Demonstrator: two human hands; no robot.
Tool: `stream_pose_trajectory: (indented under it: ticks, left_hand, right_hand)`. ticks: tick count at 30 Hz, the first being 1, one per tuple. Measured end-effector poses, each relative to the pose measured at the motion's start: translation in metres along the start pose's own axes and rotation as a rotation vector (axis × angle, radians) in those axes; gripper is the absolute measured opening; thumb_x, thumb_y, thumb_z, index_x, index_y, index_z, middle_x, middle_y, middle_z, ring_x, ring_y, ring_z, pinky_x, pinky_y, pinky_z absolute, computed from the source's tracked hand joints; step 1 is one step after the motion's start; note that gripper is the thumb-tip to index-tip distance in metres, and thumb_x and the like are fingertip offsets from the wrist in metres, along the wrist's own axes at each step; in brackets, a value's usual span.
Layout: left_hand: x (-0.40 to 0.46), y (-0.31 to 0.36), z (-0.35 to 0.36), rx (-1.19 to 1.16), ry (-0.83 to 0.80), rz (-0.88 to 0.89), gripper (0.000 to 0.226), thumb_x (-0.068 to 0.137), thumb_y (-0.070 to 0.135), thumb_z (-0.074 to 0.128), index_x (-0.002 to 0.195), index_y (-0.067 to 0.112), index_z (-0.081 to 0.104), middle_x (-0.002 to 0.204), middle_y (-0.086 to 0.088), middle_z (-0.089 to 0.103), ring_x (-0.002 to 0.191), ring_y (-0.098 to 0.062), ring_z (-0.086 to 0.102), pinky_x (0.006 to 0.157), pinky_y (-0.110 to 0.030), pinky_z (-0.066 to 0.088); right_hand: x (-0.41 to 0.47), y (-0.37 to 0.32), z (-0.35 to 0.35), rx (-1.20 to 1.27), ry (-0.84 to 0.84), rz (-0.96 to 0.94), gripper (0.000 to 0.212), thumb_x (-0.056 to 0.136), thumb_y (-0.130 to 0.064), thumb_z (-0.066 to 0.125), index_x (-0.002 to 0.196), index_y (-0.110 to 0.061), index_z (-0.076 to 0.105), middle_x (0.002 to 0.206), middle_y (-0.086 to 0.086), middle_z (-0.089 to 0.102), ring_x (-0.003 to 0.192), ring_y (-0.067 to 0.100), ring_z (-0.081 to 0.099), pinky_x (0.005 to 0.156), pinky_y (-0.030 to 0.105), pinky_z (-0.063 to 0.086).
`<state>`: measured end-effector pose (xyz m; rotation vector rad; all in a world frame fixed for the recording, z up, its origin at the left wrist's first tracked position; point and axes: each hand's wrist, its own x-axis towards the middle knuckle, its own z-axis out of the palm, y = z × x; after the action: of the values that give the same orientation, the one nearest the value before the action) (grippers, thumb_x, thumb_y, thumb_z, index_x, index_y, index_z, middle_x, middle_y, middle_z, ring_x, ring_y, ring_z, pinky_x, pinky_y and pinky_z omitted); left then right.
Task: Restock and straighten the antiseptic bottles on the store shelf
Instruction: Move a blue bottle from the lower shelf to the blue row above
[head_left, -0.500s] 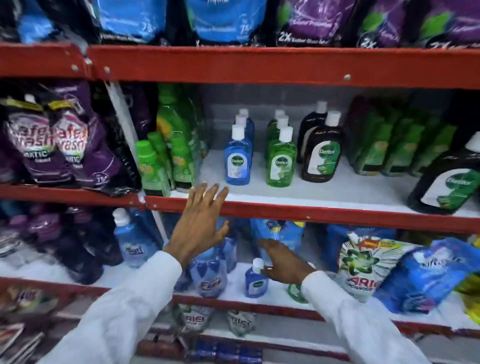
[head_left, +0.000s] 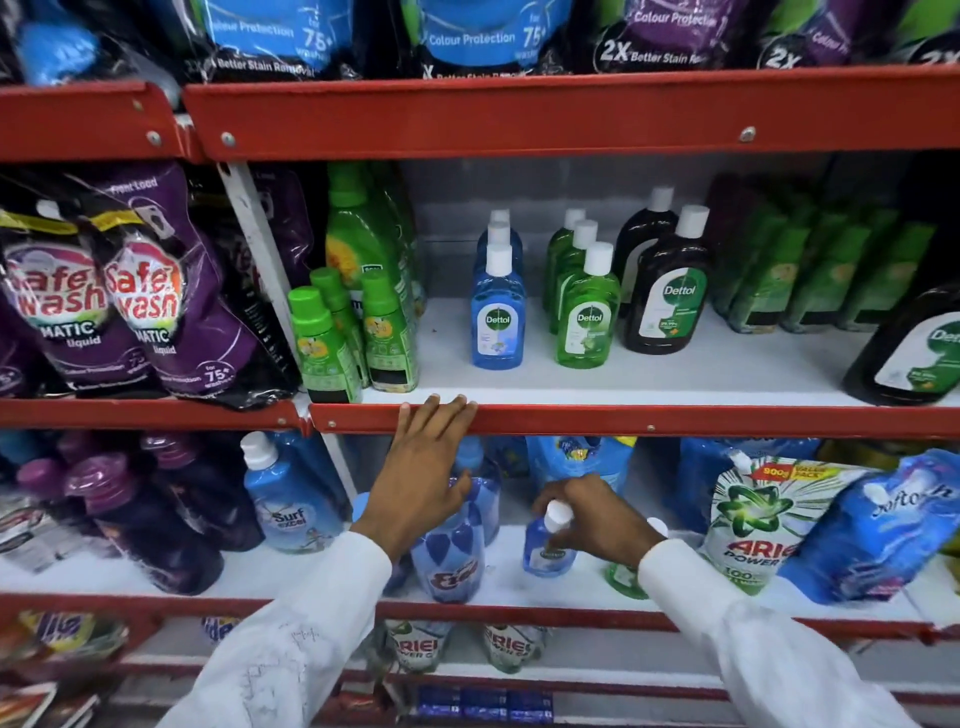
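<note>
- Antiseptic bottles sit on two levels: loose ones on the lower shelf (head_left: 519, 587), tidy rows on the middle shelf (head_left: 623, 382) above.
- Nearest: right hand (head_left: 597, 519) on the lower shelf, fingers closed around the neck of a small blue bottle (head_left: 545, 545) just under its white cap; bottle tilted, base at or near the shelf, cannot tell if lifted.
- Small green bottle (head_left: 621, 574) just beside it, mostly hidden under the right wrist; looks waiting to be moved too.
- Left hand (head_left: 426, 467) holds nothing, fingers straight, fingertips resting on the red front lip of the middle shelf (head_left: 675, 423).
- Blue refill pouch (head_left: 452, 545) stands below the left hand, not part of the job.
- Middle shelf, further back: blue row (head_left: 497, 317) of about three, upright, labels forward.
- Green row (head_left: 587, 312) of about three next to it, upright, in line.
- Two brown bottles (head_left: 667, 296) to the right, one behind the other; a big brown bottle (head_left: 914, 348) stands apart at the far right edge, leaning.
- Judgement: partway. Rows already look straight; the blue bottle in the grip and the green one probably have to go up, with bare shelf in front of each row to take them.
- The stray big brown bottle may need straightening.
</note>
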<state>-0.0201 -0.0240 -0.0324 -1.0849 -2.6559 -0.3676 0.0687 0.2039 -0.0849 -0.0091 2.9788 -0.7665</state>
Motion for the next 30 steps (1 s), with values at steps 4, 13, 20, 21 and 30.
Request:
stream_pose_trajectory:
  ticks: [4,13,20,21,30]
  left_hand:
    - [0.000,-0.001,0.010,-0.024,0.060,0.014,0.083,0.075,0.029,0.068,0.147,0.019,0.028,0.151,-0.002,0.039,0.141,-0.031,0.027,0.120,-0.055,0.017]
    - [0.003,-0.003,0.020,-0.131,0.141,0.005,0.080,0.071,0.021,0.066,0.144,0.015,0.034,0.142,-0.005,0.046,0.134,-0.034,0.032,0.115,-0.060,0.027]
    - [0.003,-0.002,0.017,-0.158,0.082,-0.002,0.081,0.072,0.022,0.066,0.145,0.020,0.031,0.146,-0.001,0.040,0.139,-0.027,0.025,0.119,-0.054,0.021]
    - [0.005,-0.004,0.007,-0.152,0.117,-0.018,0.082,0.072,0.022,0.067,0.145,0.020,0.031,0.146,0.000,0.040,0.139,-0.026,0.026,0.120,-0.053,0.020]
    - [0.004,0.006,0.006,-0.089,0.075,-0.084,0.079,0.072,0.023,0.066,0.143,0.021,0.033,0.145,0.001,0.042,0.140,-0.027,0.028,0.122,-0.052,0.013]
  right_hand:
    - [-0.024,-0.048,-0.077,0.072,0.207,-0.056,0.039,0.061,-0.027,0.089,0.096,-0.027,0.072,0.092,-0.016,0.074,0.080,-0.003,0.065,0.072,0.016,0.052]
    - [0.001,-0.119,-0.202,0.118,0.468,-0.204,0.045,0.064,-0.031,0.090,0.103,-0.025,0.066,0.096,-0.006,0.075,0.082,0.017,0.071,0.073,0.031,0.058]
    - [0.087,-0.107,-0.193,-0.017,0.319,-0.173,0.053,0.071,-0.027,0.085,0.117,-0.015,0.061,0.109,0.007,0.071,0.091,0.021,0.065,0.072,0.027,0.046]
    - [0.100,-0.114,-0.196,-0.043,0.287,-0.195,0.051,0.073,-0.028,0.084,0.117,-0.015,0.060,0.109,0.007,0.071,0.094,0.023,0.065,0.076,0.029,0.047]
    - [0.115,-0.103,-0.193,0.095,0.209,-0.183,0.061,0.075,-0.025,0.083,0.127,-0.019,0.053,0.119,0.002,0.061,0.096,0.014,0.059,0.070,0.006,0.045]
